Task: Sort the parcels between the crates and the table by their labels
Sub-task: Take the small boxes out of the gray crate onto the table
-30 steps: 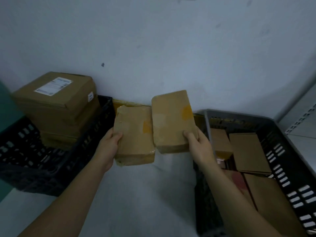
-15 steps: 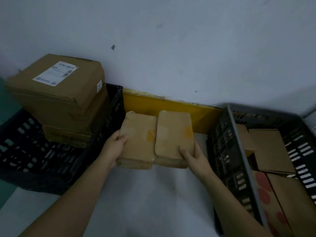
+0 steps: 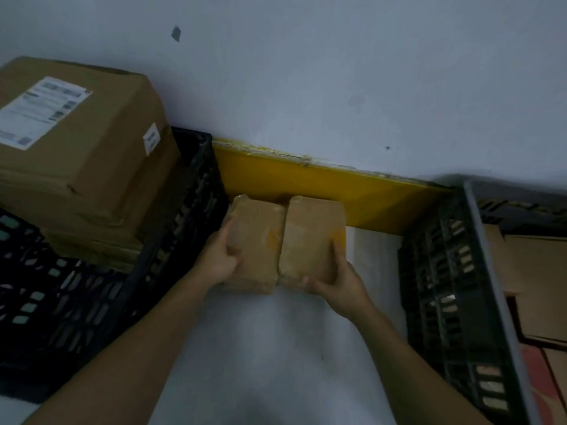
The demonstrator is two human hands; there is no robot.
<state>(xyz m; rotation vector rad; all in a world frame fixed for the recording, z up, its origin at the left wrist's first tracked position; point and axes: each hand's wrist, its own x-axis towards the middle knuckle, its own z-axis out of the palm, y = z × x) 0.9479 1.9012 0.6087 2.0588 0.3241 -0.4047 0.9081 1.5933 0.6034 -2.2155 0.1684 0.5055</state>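
Two small brown parcels lie side by side between the crates, close to the yellow strip at the wall's foot. My left hand (image 3: pixel 221 261) grips the left parcel (image 3: pixel 259 240) at its near left edge. My right hand (image 3: pixel 337 279) grips the right parcel (image 3: pixel 310 237) at its near right corner. Each parcel has a yellowish patch on top where the two meet. Both sit low on the white table surface (image 3: pixel 264 348); whether they rest on it fully I cannot tell.
A black crate (image 3: pixel 171 240) on the left holds stacked cardboard boxes; the top box (image 3: pixel 79 142) carries a white label. A grey-rimmed black crate (image 3: pixel 454 286) on the right holds several flat brown parcels (image 3: pixel 537 271). A yellow strip (image 3: pixel 306 185) runs along the wall.
Both hands have lowered the two parcels from chest height, brought them together edge to edge, and moved them down toward the wall between the crates.
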